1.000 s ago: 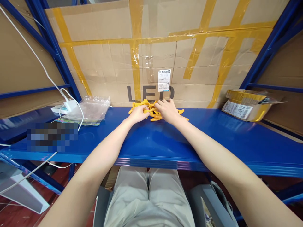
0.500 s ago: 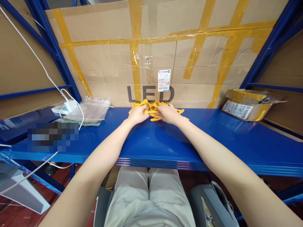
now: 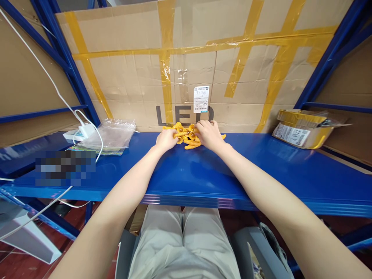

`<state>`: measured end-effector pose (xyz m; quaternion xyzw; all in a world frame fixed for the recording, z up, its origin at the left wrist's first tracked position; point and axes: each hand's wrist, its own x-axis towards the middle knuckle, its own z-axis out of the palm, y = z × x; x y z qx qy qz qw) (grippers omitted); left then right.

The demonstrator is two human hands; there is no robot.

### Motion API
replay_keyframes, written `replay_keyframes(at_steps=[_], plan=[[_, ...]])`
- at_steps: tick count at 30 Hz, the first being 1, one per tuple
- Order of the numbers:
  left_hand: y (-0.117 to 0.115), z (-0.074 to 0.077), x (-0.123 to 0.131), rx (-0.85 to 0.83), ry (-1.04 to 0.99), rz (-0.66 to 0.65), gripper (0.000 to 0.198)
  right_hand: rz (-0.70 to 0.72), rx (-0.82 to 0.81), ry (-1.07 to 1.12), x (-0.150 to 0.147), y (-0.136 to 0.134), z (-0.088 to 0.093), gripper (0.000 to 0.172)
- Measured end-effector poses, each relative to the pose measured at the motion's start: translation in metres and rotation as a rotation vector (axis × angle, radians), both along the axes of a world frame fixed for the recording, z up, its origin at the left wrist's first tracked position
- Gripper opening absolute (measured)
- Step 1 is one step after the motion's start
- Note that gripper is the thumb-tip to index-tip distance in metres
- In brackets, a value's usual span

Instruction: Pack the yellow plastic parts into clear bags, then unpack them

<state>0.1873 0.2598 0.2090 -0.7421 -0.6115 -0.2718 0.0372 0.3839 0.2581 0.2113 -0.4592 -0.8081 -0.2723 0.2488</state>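
A small heap of yellow, finger-like pieces (image 3: 192, 142) with open, cup-shaped ends lies on the blue shelf (image 3: 192, 174), close to the big cardboard box. At the heap's left side, my left hand (image 3: 166, 140) is closed on one yellow finger-like piece (image 3: 180, 134), which points right across the others. My right hand (image 3: 208, 133) rests on the heap's right side with its fingers curled down. Whatever those fingertips grip, if anything, is hidden behind the hand.
Behind the heap stands a large taped cardboard box (image 3: 130, 85) marked LED. To the left lie clear plastic bags (image 3: 114, 131), a white plug with cable (image 3: 86, 131) and a blurred-out dark item (image 3: 65, 166). An opened small carton (image 3: 302, 130) sits at the right.
My right hand has lifted slightly and shifted away from my left hand, uncovering more cup-shaped ends in the middle. My left hand has moved a little left, still holding a yellow piece.
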Motion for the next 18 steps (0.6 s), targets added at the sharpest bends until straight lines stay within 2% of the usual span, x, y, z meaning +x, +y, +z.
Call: replay_keyframes(at_steps=[4,8,12,15,18], plan=[[0.006,0.0,-0.006,0.043,-0.078,0.069,0.024,0.071,-0.01,0.109,0.001,-0.001,0.001,0.02],[0.013,-0.002,-0.014,0.099,-0.292,0.086,0.024,0.12,-0.012,0.27,0.003,0.002,0.001,0.02],[0.022,-0.006,-0.02,0.103,-0.7,0.016,0.029,0.098,0.033,0.534,0.018,0.017,0.002,0.024],[0.025,-0.005,-0.023,0.089,-1.02,-0.011,0.038,0.019,0.066,0.765,0.042,0.036,0.002,0.027],[0.024,0.002,-0.024,0.105,-1.243,-0.002,0.038,-0.08,0.061,0.94,0.071,0.052,-0.002,0.029]])
